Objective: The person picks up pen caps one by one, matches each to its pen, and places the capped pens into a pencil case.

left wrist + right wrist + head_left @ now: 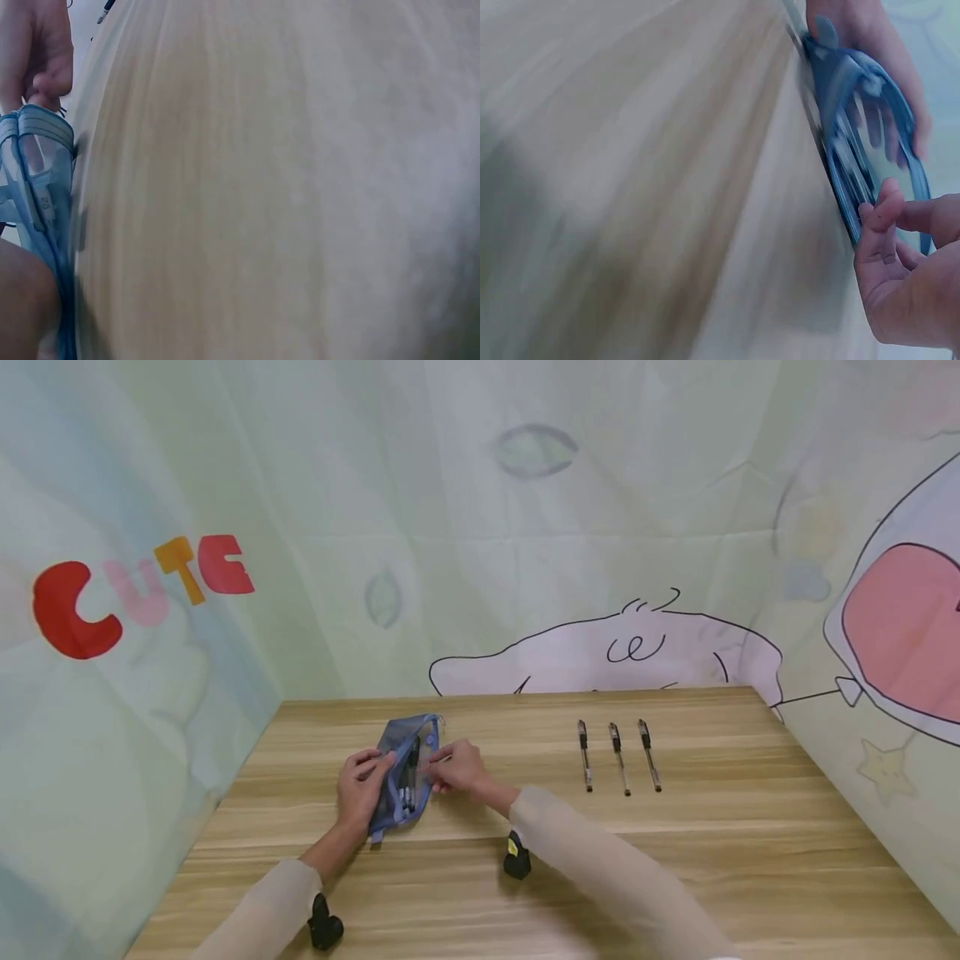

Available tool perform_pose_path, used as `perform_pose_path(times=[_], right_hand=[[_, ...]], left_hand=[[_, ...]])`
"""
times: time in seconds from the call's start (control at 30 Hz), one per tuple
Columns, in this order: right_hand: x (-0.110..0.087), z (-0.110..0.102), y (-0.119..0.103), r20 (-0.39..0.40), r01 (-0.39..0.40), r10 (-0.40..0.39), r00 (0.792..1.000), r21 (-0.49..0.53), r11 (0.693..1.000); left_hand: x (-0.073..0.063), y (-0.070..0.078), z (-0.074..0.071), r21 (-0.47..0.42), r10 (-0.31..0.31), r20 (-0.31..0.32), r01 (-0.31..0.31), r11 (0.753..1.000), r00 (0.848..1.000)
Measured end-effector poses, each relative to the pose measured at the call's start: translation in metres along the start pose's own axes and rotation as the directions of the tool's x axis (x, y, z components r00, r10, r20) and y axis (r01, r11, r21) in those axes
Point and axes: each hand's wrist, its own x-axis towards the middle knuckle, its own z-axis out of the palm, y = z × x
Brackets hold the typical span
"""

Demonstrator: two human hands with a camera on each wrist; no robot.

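Note:
A blue zippered mesh pencil pouch (401, 728) lies on the table, its mouth spread open. Several dark-capped pens (410, 772) are inside it. My left hand (362, 787) grips the pouch's left side, thumb by the opening; in the left wrist view only part of this hand (24, 304) shows at the left edge. On the opposite side, my right hand (459, 767) pinches the rim of the opening. The right wrist view has the right hand's (907, 277) thumb and forefinger together at the pouch (840, 82) edge, with some fingers hidden.
Three clear-barrelled pens with black caps, a left one (585, 756), a middle one (619, 760) and a right one (649, 756), lie side by side to the right on the wooden table (465, 902). A printed curtain (360, 527) hangs behind the table and along both sides.

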Motion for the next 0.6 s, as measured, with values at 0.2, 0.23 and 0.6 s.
perform_pose_path(times=[0.2, 0.23, 0.6], right_hand=[[-0.008, -0.054, -0.003, -0.035, 0.004, -0.008, 0.999, -0.112, 0.994], [-0.009, -0.064, -0.002, -0.053, -0.004, -0.003, 0.999, -0.119, 0.993], [-0.021, -0.171, 0.020, -0.238, -0.122, 0.057, 0.970, -0.270, 0.955]], left_hand=[[0.001, 0.003, 0.000, -0.011, -0.005, 0.024, 0.005, 1.000, 1.000], [0.001, 0.003, 0.001, -0.012, -0.009, 0.026, 0.010, 1.000, 1.000], [0.001, 0.001, 0.000, -0.007, -0.069, 0.031, 0.070, 0.998, 0.997]])
